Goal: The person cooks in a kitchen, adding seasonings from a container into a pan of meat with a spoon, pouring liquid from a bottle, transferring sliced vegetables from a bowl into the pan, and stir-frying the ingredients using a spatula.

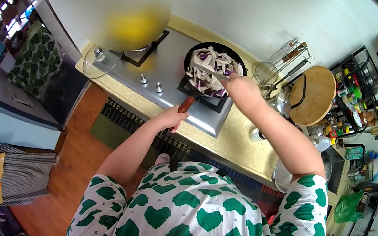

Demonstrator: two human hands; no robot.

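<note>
A black frying pan [242, 63] sits on the right burner of the stove, full of white slices and purple pieces [213, 62] of food. My left hand [168, 117] is closed around the pan's reddish-brown handle [186, 104]. Over the pan's right side, my right hand [242, 93] grips a thin, greyish flat utensil [213, 72] that reaches into the food. Its exact kind is hard to make out, since the far end lies among the slices.
The steel stove [171, 61] has knobs [159, 87] along its front. A clear glass lid [100, 67] lies at the counter's left end. To the right stand a utensil rack [267, 73], a round wooden board [312, 95] and a black spice rack [360, 83].
</note>
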